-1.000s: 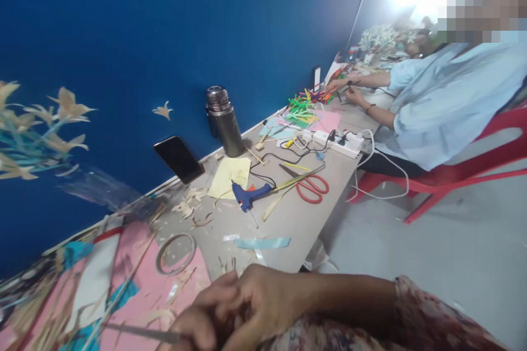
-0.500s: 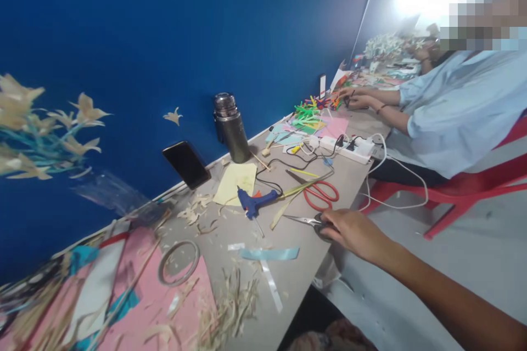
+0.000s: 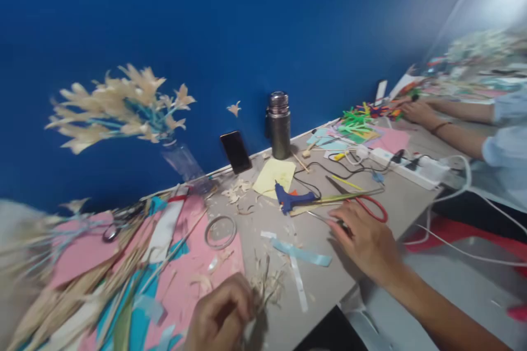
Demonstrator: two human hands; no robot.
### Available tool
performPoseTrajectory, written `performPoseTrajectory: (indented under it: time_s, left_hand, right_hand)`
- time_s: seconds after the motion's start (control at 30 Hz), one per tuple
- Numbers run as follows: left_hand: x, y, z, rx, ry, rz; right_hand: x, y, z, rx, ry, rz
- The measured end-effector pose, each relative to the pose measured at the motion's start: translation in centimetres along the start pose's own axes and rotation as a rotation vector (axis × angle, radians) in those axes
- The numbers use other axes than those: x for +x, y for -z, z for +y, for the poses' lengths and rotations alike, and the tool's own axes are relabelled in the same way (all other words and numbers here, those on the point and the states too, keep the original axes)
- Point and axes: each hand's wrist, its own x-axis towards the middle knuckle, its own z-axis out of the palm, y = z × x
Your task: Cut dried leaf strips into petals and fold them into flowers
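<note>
My right hand (image 3: pixel 368 238) is closed on the dark handle of a small pair of scissors (image 3: pixel 318 216) at the table's front edge. The thin metal blade points left, and most of the handle is under the fingers. Larger red-handled scissors (image 3: pixel 375 208) lie just behind that hand. At the bottom, my left hand (image 3: pixel 224 312) is curled beside a pile of dry straw-coloured shavings (image 3: pixel 267 284); its fingertips are blurred, so what they hold, if anything, is hidden. Between the hands and the wall lie a blue glue gun (image 3: pixel 291 198) and a light-blue ribbon strip (image 3: pixel 302 253).
A roll of tape (image 3: pixel 220 232) lies on pink sheets (image 3: pixel 197 263) at left. Pale flowers (image 3: pixel 135 104) stand in a clear bottle (image 3: pixel 185 164). A phone (image 3: pixel 236 152) and a flask (image 3: pixel 280 126) stand by the wall. A power strip (image 3: pixel 411 167) and a co-worker's hands (image 3: pixel 422 112) are at right.
The view has swung left, so things appear shifted right. My left hand has come into view at the bottom. My right hand stays at the small scissors, now covering more of them.
</note>
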Motion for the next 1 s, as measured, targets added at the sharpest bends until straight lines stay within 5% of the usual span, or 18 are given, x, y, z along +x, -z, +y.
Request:
performPoseTrajectory:
  time_s: [0.07, 0.17, 0.27, 0.47, 0.63, 0.77, 1.0]
  left_hand:
    - [1.2, -0.8, -0.1, 0.114, -0.037, -0.111]
    - [2.6, -1.7, -0.4, 0.188, -0.068, -0.233]
    - [3.1, -1.7, -0.1, 0.291, -0.132, -0.268]
    - [3.1, 0.0, -0.9, 0.432, -0.271, -0.056]
    - [3.3, -0.5, -3.3, 0.51, -0.337, 0.18]
    - [2.8, -1.5, -4.1, 0.404, -0.225, 0.305]
    - [3.1, -1.2, -4.1, 0.221, -0.042, 0.352]
  right_hand:
    - [2.5, -0.2, -2.8, 0.124, 0.211, -0.015]
    - [6.1, -2.2, -7.5, 0.203, 0.538, -0.234]
    - [7.7, -5.2, -10.2, 0.205, 0.648, -0.358]
    - [6.4, -8.7, -9.3, 0.339, 0.563, -0.335]
    - [5.5, -8.5, -9.3, 0.624, 0.43, -0.457]
    - [4.6, -7.5, -10.2, 0.814, 0.294, -0.608]
    - [4.8, -7.7, -10.1, 0.766, 0.433, -0.65]
